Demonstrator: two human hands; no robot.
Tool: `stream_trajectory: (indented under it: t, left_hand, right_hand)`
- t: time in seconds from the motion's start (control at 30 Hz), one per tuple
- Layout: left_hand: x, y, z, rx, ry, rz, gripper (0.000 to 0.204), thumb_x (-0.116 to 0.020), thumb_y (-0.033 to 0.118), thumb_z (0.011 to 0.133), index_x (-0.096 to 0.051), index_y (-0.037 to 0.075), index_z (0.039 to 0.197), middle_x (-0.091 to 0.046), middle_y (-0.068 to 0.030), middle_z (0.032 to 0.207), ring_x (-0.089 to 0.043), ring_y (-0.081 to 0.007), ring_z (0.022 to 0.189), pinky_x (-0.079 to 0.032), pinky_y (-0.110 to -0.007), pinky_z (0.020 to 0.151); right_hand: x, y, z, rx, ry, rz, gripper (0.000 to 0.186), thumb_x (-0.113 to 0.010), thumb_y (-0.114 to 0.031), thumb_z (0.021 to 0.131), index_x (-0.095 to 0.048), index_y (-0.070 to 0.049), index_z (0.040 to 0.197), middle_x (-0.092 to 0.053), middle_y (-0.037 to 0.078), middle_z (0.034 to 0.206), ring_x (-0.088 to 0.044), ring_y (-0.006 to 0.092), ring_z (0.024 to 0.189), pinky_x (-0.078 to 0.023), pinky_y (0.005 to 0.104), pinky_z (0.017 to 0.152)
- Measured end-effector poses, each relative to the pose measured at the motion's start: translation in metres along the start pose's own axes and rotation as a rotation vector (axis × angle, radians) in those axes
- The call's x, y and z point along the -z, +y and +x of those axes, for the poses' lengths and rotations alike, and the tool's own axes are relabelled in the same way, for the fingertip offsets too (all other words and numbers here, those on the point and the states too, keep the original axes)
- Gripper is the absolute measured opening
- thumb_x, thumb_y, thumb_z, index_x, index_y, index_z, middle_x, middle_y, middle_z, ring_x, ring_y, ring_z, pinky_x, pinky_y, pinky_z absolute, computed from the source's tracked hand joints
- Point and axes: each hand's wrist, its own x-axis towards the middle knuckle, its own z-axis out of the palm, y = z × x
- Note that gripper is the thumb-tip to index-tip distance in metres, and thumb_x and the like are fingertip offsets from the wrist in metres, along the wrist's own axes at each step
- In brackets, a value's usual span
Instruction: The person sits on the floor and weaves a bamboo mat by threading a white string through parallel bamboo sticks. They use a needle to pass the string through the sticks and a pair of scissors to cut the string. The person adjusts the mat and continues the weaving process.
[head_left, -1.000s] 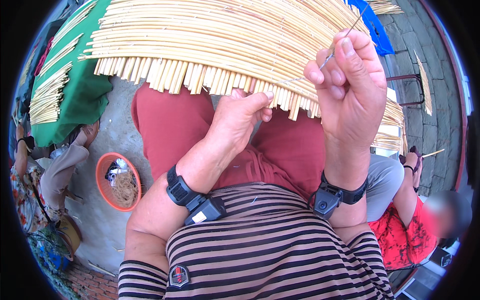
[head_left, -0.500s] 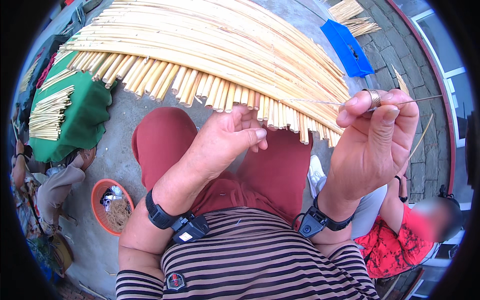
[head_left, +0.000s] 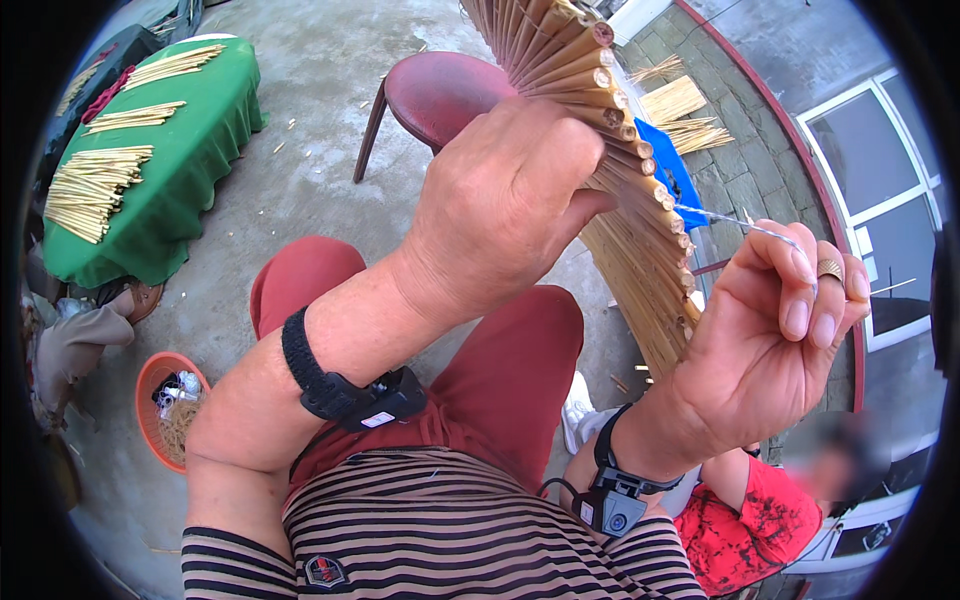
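Note:
A mat of cut straw stalks stands tilted up in front of me, its round cut ends facing me. My left hand grips its edge, back of the hand toward me and fingers mostly hidden behind it. My right hand is raised to the right of the mat, fingers curled on a thin metal needle, with a metal ring thimble on one finger. A twisted pale thread runs taut from the mat's stalk ends to my right hand.
A red stool stands beyond the mat. A green-covered table bears stalk bundles at left. An orange basket holds fibre. A blue tray and straw pieces lie at right. One person in red sits at lower right, another at left.
The mat has swung from lying broad across my view to standing tilted on edge. My left hand has moved up and now grips it. My right hand has moved rightward with needle and thread.

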Motion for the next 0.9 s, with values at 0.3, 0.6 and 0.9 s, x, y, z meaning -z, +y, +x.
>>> stream_trajectory:
  t: [0.3, 0.6, 0.9]
  left_hand:
    - [-0.006, 0.016, 0.013, -0.040, 0.044, -0.054, 0.037, -0.080, 0.006, 0.067, -0.055, 0.005, 0.093, -0.059, -0.0112, 0.084, -0.060, -0.0329, 0.079, -0.049, -0.040, 0.066]
    - [-0.005, 0.020, 0.005, 0.046, 0.075, -0.106, 0.029, -0.075, 0.002, 0.072, -0.055, 0.004, 0.094, -0.059, -0.0116, 0.084, -0.062, -0.0327, 0.078, -0.049, -0.038, 0.065]
    - [0.034, 0.058, -0.002, 1.024, -0.086, -1.087, 0.021, -0.061, -0.005, 0.087, -0.053, -0.004, 0.106, -0.067, -0.0112, 0.100, -0.069, -0.0188, 0.087, -0.056, -0.027, 0.080]
  right_hand:
    - [-0.005, -0.029, -0.004, -0.079, 0.183, 0.294, 0.017, -0.049, 0.015, 0.080, -0.050, -0.002, 0.084, -0.040, 0.003, 0.063, -0.042, 0.0138, 0.062, -0.046, 0.0322, 0.082]
    - [-0.010, -0.028, -0.011, -0.130, 0.277, 0.454, 0.012, -0.049, 0.013, 0.084, -0.050, 0.001, 0.082, -0.041, 0.004, 0.065, -0.043, 0.0137, 0.061, -0.048, 0.0323, 0.081]
    - [-0.018, -0.006, -0.023, -0.185, 0.227, 0.408, 0.008, -0.050, 0.004, 0.095, -0.049, -0.001, 0.088, -0.038, 0.002, 0.063, -0.041, 0.0131, 0.056, -0.050, 0.0313, 0.080]
